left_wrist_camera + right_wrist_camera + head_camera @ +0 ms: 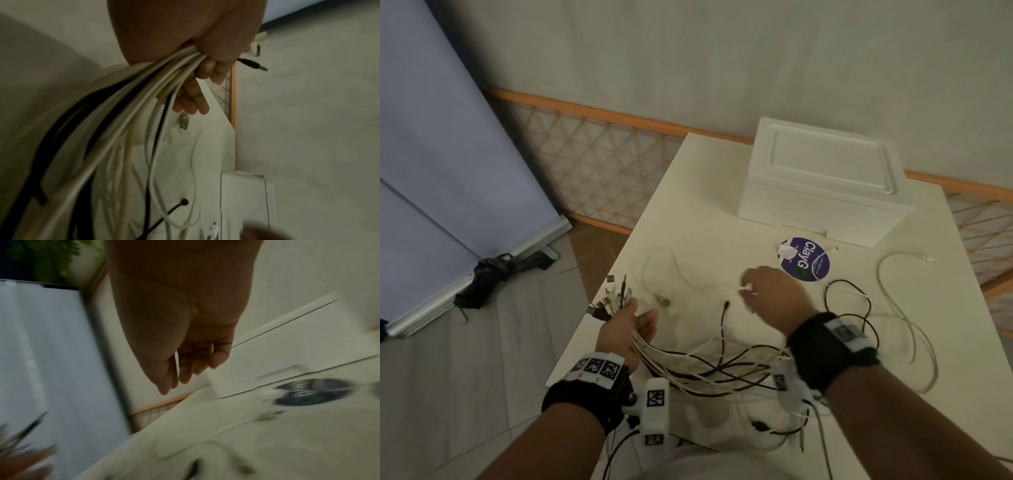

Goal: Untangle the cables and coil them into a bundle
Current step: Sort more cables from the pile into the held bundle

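My left hand (640,313) grips a thick bundle of white and black cables (688,363) near their ends, over the table's left edge. Several plugs (613,298) fan out above the fist. In the left wrist view the fingers (205,69) curl round the cables (144,97), which hang down and away. My right hand (748,287) hovers over the middle of the table and pinches the end of a thin white cable (751,293); the right wrist view, blurred, shows a white strip (176,360) between thumb and fingers (185,369).
A white foam box (822,181) stands at the back of the cream table (705,192), with a round purple sticker (806,260) in front of it. Loose white cable (893,291) and black cable loops (852,308) lie at the right. A loose plug (665,302) lies near my left hand.
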Action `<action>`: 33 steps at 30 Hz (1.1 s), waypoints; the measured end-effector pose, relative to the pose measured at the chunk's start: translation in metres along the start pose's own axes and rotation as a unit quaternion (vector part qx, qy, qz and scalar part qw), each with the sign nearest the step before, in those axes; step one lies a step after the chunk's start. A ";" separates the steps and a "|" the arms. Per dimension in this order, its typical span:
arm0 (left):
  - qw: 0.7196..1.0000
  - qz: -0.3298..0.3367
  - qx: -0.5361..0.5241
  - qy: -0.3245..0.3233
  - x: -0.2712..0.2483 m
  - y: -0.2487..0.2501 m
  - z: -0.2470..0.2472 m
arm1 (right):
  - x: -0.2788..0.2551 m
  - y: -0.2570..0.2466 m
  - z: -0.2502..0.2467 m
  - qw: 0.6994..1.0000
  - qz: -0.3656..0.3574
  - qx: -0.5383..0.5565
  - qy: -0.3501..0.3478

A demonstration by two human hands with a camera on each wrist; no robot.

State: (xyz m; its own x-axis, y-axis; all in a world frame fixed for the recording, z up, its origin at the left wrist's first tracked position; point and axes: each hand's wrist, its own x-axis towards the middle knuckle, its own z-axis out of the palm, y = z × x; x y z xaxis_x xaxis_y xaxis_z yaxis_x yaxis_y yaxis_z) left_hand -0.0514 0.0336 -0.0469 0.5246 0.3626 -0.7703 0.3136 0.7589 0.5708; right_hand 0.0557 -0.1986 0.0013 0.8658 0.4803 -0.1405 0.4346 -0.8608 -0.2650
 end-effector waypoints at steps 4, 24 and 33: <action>1.000 0.016 0.022 -0.014 -0.003 0.002 -0.002 | 0.045 -0.072 0.046 0.976 -0.185 -0.018 -0.114; 0.900 0.227 0.333 -0.164 -0.013 0.019 0.038 | 0.043 -0.086 -0.022 0.957 -0.169 0.235 0.025; 0.928 0.144 0.183 -0.290 -0.024 0.018 0.055 | 0.030 -0.080 -0.027 0.886 -0.094 0.443 0.101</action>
State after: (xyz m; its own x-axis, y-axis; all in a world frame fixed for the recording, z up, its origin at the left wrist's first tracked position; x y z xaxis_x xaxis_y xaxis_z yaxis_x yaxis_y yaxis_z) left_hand -0.0148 0.0084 -0.0026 0.9331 0.0885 -0.3485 0.2864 0.4033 0.8691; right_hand 0.0536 -0.1204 0.0444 0.8642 0.4845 0.1358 0.2880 -0.2548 -0.9231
